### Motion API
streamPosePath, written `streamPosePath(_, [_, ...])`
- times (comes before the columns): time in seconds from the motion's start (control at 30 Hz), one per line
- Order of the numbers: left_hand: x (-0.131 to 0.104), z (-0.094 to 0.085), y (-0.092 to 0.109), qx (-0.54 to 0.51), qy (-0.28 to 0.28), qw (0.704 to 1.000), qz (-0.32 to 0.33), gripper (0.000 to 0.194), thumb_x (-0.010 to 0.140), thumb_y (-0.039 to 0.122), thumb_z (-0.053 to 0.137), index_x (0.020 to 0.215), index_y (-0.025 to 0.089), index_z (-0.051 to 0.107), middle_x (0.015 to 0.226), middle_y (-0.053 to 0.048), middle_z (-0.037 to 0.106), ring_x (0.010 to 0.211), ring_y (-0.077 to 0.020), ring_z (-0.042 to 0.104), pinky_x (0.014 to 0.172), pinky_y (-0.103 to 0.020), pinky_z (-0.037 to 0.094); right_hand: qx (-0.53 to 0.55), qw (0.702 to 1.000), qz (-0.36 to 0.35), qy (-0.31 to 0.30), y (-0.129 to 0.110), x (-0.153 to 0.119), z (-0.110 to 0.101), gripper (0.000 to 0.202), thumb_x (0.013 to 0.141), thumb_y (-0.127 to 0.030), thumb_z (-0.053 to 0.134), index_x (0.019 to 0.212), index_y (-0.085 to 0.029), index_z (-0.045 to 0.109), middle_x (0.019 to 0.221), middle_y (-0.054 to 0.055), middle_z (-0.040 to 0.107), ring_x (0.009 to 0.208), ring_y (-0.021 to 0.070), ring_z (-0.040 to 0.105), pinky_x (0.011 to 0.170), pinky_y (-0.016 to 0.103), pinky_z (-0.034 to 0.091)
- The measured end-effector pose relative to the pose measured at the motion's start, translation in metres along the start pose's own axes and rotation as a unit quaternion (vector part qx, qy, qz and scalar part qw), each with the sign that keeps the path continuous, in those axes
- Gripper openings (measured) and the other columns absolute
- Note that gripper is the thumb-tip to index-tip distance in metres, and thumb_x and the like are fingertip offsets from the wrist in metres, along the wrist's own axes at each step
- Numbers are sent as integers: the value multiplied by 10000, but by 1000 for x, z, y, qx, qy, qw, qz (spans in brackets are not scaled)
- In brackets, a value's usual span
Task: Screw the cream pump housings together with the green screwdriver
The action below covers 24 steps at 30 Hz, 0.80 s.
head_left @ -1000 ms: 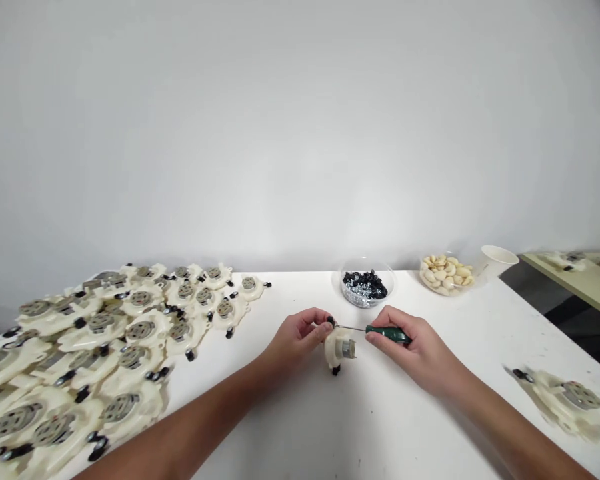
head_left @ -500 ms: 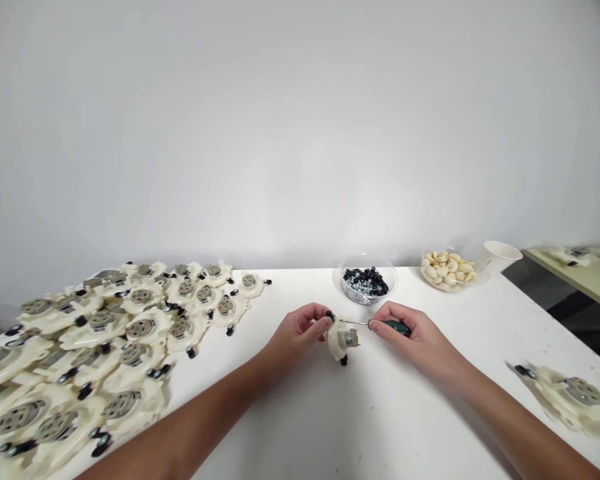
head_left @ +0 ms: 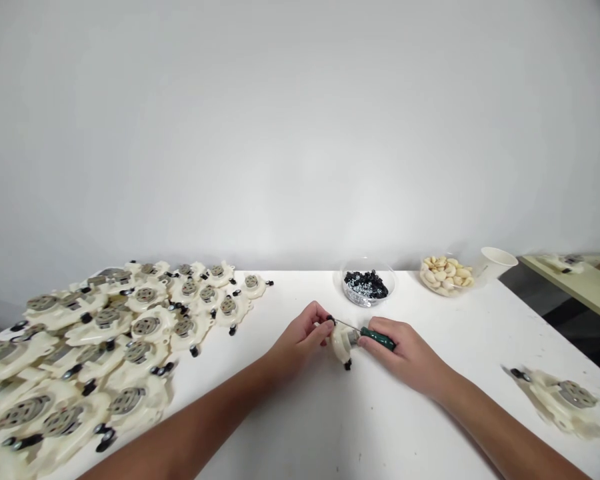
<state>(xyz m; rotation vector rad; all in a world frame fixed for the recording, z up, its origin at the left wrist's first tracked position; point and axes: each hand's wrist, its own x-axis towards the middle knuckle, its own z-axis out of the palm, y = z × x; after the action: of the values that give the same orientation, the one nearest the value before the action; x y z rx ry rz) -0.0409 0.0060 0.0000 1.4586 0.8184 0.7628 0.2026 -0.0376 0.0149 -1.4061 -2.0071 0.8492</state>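
Observation:
Between thumb and fingers, my left hand (head_left: 307, 333) pinches a cream plastic motor housing (head_left: 341, 345) by its upper end, near a small black fitting (head_left: 331, 321). A silver motor pokes out on the housing's right side, and a second black piece (head_left: 348, 365) sits at its lower end. My right hand (head_left: 395, 347) is closed round the green handle of a screwdriver (head_left: 379, 338). The thin shaft points left and its tip reaches the black fitting by my left fingertips; whether it is seated there I cannot tell.
Many similar motor housings (head_left: 145, 327) are piled on the left of the white table (head_left: 290, 427). Behind my hands stands a clear bowl of black and silver small parts (head_left: 366, 287). Further right are a bowl of cream pieces (head_left: 446, 275), a white cup (head_left: 497, 263) and another housing (head_left: 565, 397).
My right hand has moved left and slightly down, bringing the screwdriver from beside the housing to the black fitting. My left hand keeps its hold, with the housing tilted slightly differently.

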Motion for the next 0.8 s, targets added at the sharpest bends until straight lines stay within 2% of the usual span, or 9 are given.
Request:
streamPosePath(0.13, [0,1,-5,25,2,1000,1,279,1019,478,535,970,204,516,800,17,567,752,-150,518,720,-283,404,9,1000,8,1,0,0,1,397,1062,-463,436,750,-218,446,707,-33,495,667,152,457,629,282,350])
streamPosePath(0.23, [1,1,-7,24,8,1000,-1,293,1010,492,547,962,205,514,792,22,559,733,-146,517,709,-281,406,32,999,18,-3,-2,-1,0,364,1064,-454,430,789,-221,484,720,-33,516,679,156,468,639,280,353])
streamPosePath(0.33, [3,1,-8,6,2,1000,1,309,990,503,579,961,202,516,807,18,571,725,-142,532,699,-277,419,71,997,32,-22,-5,-2,0,327,1034,-464,486,834,-220,570,724,-27,538,666,157,469,618,272,350])
streamPosePath(0.43, [4,0,-7,-13,-2,1000,-5,330,948,507,644,964,192,548,830,1,608,735,-148,563,710,-280,443,118,991,54,-44,-8,-2,2,262,960,-470,618,918,-215,655,745,-23,564,658,152,467,593,261,338])
streamPosePath(0.53, [5,-2,-2,-29,0,1000,-5,317,928,489,675,936,182,596,829,-7,625,753,-152,572,747,-285,463,136,988,74,-27,-8,-1,5,293,910,-488,682,876,-197,670,733,-23,555,664,150,461,593,260,333])
streamPosePath(0.6, [5,-4,3,-41,1,999,0,306,961,481,622,923,178,625,814,-10,621,764,-158,569,777,-292,473,155,984,84,-14,-5,0,7,352,912,-525,664,813,-188,651,711,-24,535,661,150,450,590,263,331])
streamPosePath(0.67, [5,-6,8,-46,-3,999,1,308,989,474,568,961,179,653,840,-21,625,785,-169,572,805,-302,482,184,978,97,-10,-4,1,9,402,915,-565,645,782,-185,639,691,-26,513,652,148,435,586,263,326])
streamPosePath(0.8, [0,-2,15,-51,-23,998,4,289,989,466,582,1073,200,658,970,-46,644,883,-190,587,882,-313,481,226,969,105,9,-7,0,11,399,914,-567,654,802,-183,655,722,-17,539,680,152,450,618,263,345])
